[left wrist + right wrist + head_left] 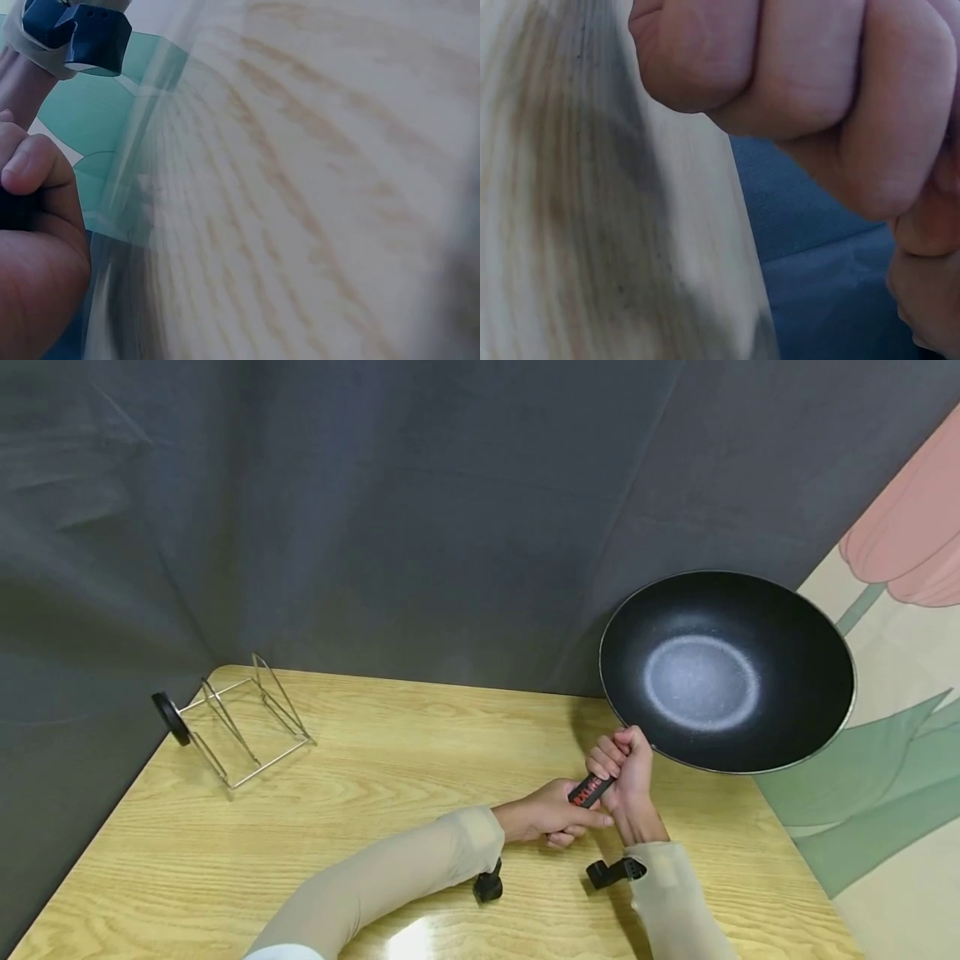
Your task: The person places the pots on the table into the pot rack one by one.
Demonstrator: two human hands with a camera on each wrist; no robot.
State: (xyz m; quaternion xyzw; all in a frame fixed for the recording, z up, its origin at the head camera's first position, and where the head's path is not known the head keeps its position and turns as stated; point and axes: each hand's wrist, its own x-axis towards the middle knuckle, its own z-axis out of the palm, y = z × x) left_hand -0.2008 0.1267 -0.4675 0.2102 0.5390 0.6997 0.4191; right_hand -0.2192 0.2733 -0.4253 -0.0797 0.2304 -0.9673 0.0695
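Observation:
A large black wok (787, 693) is held up over the right side of the table, its inside facing me. My right hand (628, 772) grips its handle (590, 790) close to the bowl. At the rear end of the handle, my left hand (555, 810) wraps its fingers around the grip, below red lettering. In the left wrist view, curled fingers (45, 180) close over a dark piece of the handle at the left edge. Folded fingers (802, 67) fill the top of the right wrist view, where the wok itself is out of sight.
A wire rack (258, 768) with a black round end piece (171, 718) stands at the table's far left corner. Dark cloth (420, 527) hangs behind the wooden table (405, 735). A flower-patterned surface (885, 777) lies beyond the right edge.

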